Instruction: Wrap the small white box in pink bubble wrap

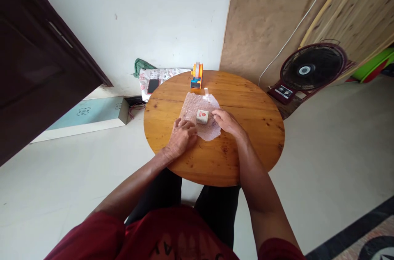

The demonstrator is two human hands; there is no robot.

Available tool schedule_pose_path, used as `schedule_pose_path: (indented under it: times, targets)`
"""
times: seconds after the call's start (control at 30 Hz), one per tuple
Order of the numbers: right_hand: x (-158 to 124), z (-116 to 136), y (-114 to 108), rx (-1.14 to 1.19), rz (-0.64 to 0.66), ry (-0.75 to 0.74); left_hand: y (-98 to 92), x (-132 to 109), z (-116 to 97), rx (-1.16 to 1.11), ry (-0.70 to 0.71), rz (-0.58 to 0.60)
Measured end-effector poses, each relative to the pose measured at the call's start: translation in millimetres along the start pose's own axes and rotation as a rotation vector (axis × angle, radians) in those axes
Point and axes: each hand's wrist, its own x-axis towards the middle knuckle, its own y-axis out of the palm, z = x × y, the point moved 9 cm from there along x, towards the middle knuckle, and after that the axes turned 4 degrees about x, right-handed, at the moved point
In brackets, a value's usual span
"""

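A small white box [202, 117] with red print stands on a sheet of bubble wrap [197, 103] laid out on a round wooden table [255, 145]. My left hand [181, 137] rests over the near left edge of the wrap, left of the box. Its fingers are loosely bent and somewhat apart. On the other side, my right hand [228, 122] has its fingertips at the right edge of the wrap, close to the box but apart from it. Its fingers are loosely stretched, and I see nothing lifted in them.
An orange and blue tape dispenser [197, 76] stands at the table's far edge, with a short strip of tape [206, 92] nearer. Beyond the table's far left edge, a phone [153, 85] lies on a printed bag [166, 73]. A dark fan [308, 69] stands at the right.
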Motion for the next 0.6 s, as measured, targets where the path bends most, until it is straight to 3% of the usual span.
schedule_pose_path:
  times: [0.2,0.33,0.5,0.6]
  targets:
    - [5.2,-23.4,-9.4,0.433,-0.126,0.156,-16.7,42.8,20.6,-0.065,-0.107,-0.075]
    - [1.9,-34.4,-11.3,0.729,-0.128,0.254,-10.6,71.6,38.0,-0.157,-0.231,-0.005]
    - [-4.1,-14.1,-17.0,0.677,-0.057,0.127,12.8,76.1,57.4,-0.455,-0.414,0.032]
    - [-3.3,-14.0,-8.2,0.638,-0.04,0.148,28.0,71.9,62.4,-0.688,-0.463,0.025]
